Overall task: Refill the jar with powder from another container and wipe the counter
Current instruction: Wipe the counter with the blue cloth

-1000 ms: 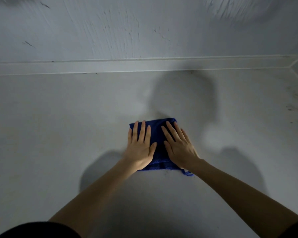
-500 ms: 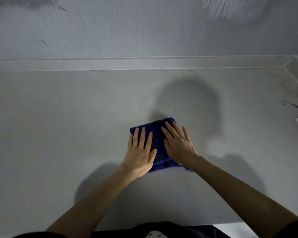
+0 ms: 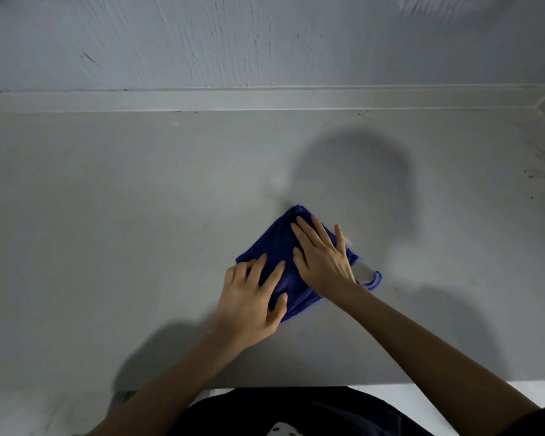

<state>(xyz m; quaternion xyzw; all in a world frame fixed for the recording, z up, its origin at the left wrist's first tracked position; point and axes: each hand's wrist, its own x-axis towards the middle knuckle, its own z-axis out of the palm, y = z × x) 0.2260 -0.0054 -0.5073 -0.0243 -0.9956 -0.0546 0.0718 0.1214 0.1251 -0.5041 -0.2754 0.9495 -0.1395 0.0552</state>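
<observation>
A folded cloth [image 3: 283,247] lies on the counter [image 3: 107,231], right of its middle and nearer the front edge than the back. Both hands rest on it — left hand [image 3: 252,303] toward the front, right hand [image 3: 323,259] behind and rightward. A small loop [image 3: 374,281], seemingly the cloth's, lies beside the right wrist.

The cloth [image 3: 283,247] under my hands is plain deep blue. The worktop [image 3: 123,215] is pale grey, brown-stained at its far right; my shirt [image 3: 296,413] is black.

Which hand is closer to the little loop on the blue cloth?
Right. The right hand lies beside the loop; the left hand presses the cloth's opposite side.
</observation>
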